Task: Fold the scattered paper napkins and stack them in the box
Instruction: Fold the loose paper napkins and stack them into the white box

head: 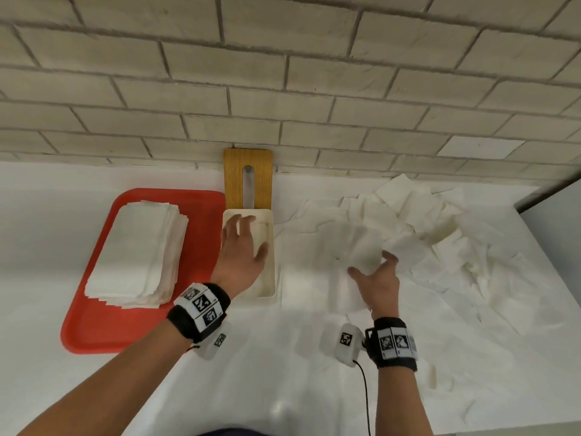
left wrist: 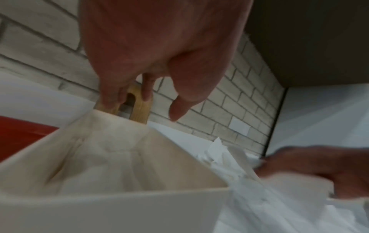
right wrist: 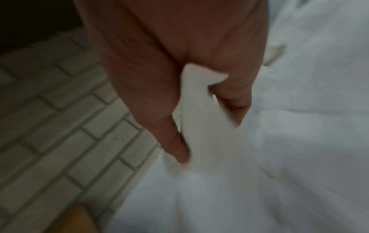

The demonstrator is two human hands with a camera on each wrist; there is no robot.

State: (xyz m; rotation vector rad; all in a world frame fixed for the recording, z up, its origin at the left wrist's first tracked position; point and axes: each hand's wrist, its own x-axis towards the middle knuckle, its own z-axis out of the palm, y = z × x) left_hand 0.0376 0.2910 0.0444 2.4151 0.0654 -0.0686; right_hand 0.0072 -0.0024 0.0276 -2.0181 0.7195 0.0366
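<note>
A cream box (head: 273, 275) stands on the white counter in the head view, with pale napkin folds (left wrist: 111, 157) showing inside it. My left hand (head: 242, 247) hovers over the box with fingers spread, holding nothing; the left wrist view shows those fingers (left wrist: 175, 110) relaxed above the box (left wrist: 119, 203). To the right lies a loose pile of white napkins (head: 440, 221). My right hand (head: 377, 278) grips one napkin (head: 355, 247) at the pile's near left edge. In the blurred right wrist view the napkin (right wrist: 199, 102) is pinched between thumb and fingers (right wrist: 175, 141).
A red tray (head: 103, 328) left of the box carries a tall stack of folded napkins (head: 138, 253). A wooden lid with a slot (head: 234, 177) leans on the brick wall behind the box. A grey panel (head: 553, 221) bounds the counter at the right.
</note>
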